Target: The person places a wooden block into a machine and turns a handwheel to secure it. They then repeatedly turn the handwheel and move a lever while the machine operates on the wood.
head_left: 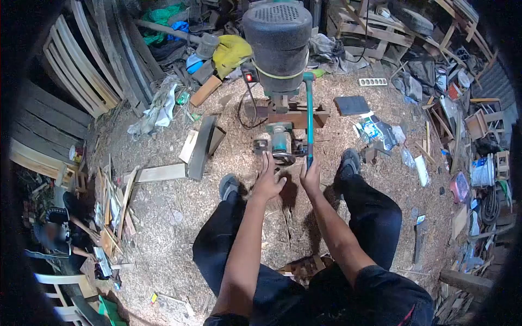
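Observation:
In front of me stands a bench machine with a large dark motor (277, 51) on top and a green clamp body (280, 140) low on it. My left hand (266, 183) reaches to the round handwheel (284, 158), fingers stretched along its left rim and thumb spread away. Wrapped round the lower end of a long green lever (310, 111) is my right hand (311, 177). That lever hangs down the machine's right side. Behind the clamp lies a brown wooden block (302, 119).
Wood shavings cover the floor (163, 217). Offcuts (202, 146) lie left of the machine, and a dark flat block (351, 105) and a power strip (372, 82) lie right. Curved boards (81, 65) lean at far left. Another person (60, 233) sits at lower left.

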`<state>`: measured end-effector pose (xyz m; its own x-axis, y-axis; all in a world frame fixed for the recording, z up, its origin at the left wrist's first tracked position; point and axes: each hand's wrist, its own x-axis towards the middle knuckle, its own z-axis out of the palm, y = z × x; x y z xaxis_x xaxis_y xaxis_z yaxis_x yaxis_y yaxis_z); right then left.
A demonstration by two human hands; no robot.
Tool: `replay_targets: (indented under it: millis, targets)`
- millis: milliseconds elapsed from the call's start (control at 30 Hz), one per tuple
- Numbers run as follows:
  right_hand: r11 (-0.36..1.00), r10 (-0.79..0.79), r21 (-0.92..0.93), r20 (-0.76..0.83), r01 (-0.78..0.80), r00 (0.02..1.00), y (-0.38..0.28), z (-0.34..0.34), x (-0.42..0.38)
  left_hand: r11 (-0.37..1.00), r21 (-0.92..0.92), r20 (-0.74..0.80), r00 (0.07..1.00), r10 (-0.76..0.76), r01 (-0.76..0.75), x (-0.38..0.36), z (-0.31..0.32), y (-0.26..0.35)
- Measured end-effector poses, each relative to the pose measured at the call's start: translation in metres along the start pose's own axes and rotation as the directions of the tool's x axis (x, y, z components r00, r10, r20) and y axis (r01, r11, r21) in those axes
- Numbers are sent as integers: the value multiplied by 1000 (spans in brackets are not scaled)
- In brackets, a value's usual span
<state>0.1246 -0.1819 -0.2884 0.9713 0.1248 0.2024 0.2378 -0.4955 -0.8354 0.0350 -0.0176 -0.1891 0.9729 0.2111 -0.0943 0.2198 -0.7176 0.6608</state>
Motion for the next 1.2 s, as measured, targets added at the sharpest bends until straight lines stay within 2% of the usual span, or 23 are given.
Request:
replay_targets:
  millis: [33, 67, 167, 200, 300, 333, 433, 467, 533, 567, 600, 633, 700, 767, 867, 967, 1000, 1033, 1100, 1200]
  targets:
    - [999, -36, 16, -19, 37, 999, -5, -6, 0, 1000, 14, -11, 1000, 12, -12, 1, 2, -1]
    - [996, 83, 31, 64, -85, 994, -10, -12, -3, 997, -77, -35, 999, 30, -32, 1, 4, -3]
    - [967, -177, 149, -181, 205, 967, -81, -55, -12, 995, -100, 30, 1000, -1, 4, 1, -3, -5]
    - [966, -137, 194, -177, 171, 975, -101, -69, -14, 1000, 10, -3, 1000, -12, 12, 4, 0, -9]
    - [958, -277, 15, -223, 287, 935, -130, -98, -12, 999, 12, -13, 999, -46, 46, 12, -2, -13]
    - [956, -236, 120, -230, 268, 944, -144, -106, -12, 998, 56, -118, 993, -25, 32, 5, -7, -1]
    - [905, -333, 167, -295, 391, 896, -163, -122, -4, 999, 32, -263, 964, 34, -27, -9, -33, 37]
    - [903, -267, 278, -232, 327, 935, -170, -129, -2, 993, 35, -457, 882, 118, -115, -12, -35, 45]
    - [892, -45, 448, -52, 63, 998, -219, -160, 2, 994, -87, -451, 892, 19, -65, -28, -72, 84]
    - [893, -101, 434, -68, 120, 993, -238, -172, 11, 988, -147, -441, 897, -28, -42, -32, -87, 99]
    - [891, -157, 419, -84, 177, 984, -257, -185, 20, 973, -200, -509, 861, -7, -111, -30, -92, 99]
    - [859, -378, 292, -193, 420, 906, -273, -193, 37, 972, -180, -546, 837, 26, -148, -29, -101, 103]
    - [732, -463, 361, -360, 579, 810, -312, -204, 65, 968, -137, -617, 783, 81, -209, -34, -119, 113]
    - [704, -509, 358, -347, 613, 788, -342, -214, 88, 967, -154, -618, 784, 65, -201, -38, -141, 133]
    - [617, -702, 36, -426, 786, 570, -352, -217, 144, 947, -156, -634, 764, 122, -280, -26, -168, 157]
    - [583, -789, -184, -359, 791, 498, -365, -223, 169, 912, -41, -690, 672, 269, -407, -10, -203, 191]
    - [563, -826, -329, -210, 758, 523, -360, -222, 191, 898, -62, -691, 668, 276, -435, 0, -213, 199]
    - [570, -815, -282, -76, 772, 574, -357, -224, 208, 888, -11, -710, 628, 317, -460, 9, -221, 207]
    - [485, -835, -358, 81, 798, 544, -354, -220, 248, 860, 100, -740, 541, 400, -500, 26, -238, 221]
    - [534, -722, -477, 172, 698, 670, -350, -212, 291, 836, 113, -730, 526, 437, -537, 40, -252, 238]
